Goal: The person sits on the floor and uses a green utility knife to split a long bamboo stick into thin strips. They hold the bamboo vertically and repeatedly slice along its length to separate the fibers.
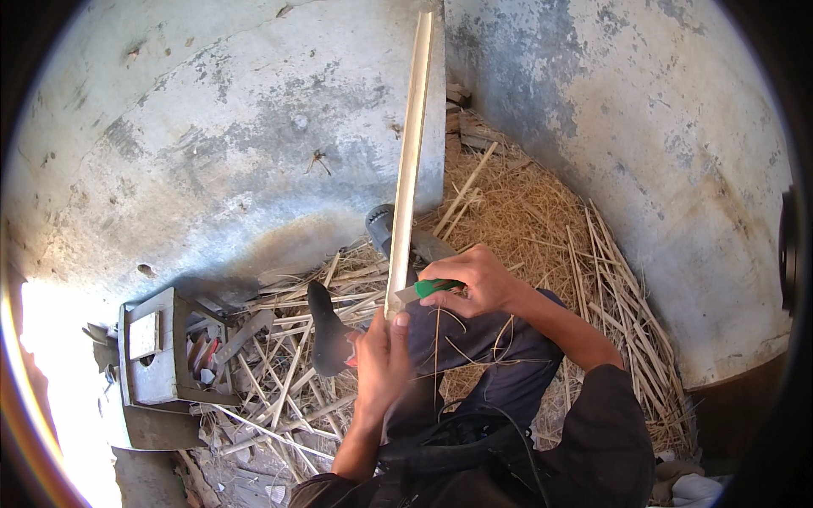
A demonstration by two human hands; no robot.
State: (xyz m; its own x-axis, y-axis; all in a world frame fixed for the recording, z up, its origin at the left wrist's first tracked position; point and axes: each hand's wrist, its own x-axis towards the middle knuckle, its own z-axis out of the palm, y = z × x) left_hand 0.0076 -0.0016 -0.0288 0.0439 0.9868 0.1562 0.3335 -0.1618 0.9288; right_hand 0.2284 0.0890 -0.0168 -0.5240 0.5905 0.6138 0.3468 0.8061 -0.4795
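Note:
A long, pale split-bamboo strip (412, 152), hollow along its length, slants up and away in front of me. My left hand (381, 360) is closed around its near end, the thumb lying along it. In my right hand (476, 284) is a knife with a green handle (434, 288), gripped with the fingers wrapped round it. Its short, wide blade (408, 295) touches the strip just above my left thumb. Thin curled shavings (449, 320) hang over my dark trousers (508, 372).
Cut strips (292, 381) litter the floor at left, and more sticks (622, 322) lean along the right wall. Fine shavings (529, 216) are heaped ahead. A small wooden box (157, 377) stands at left. Weathered walls (254, 127) close in ahead and right.

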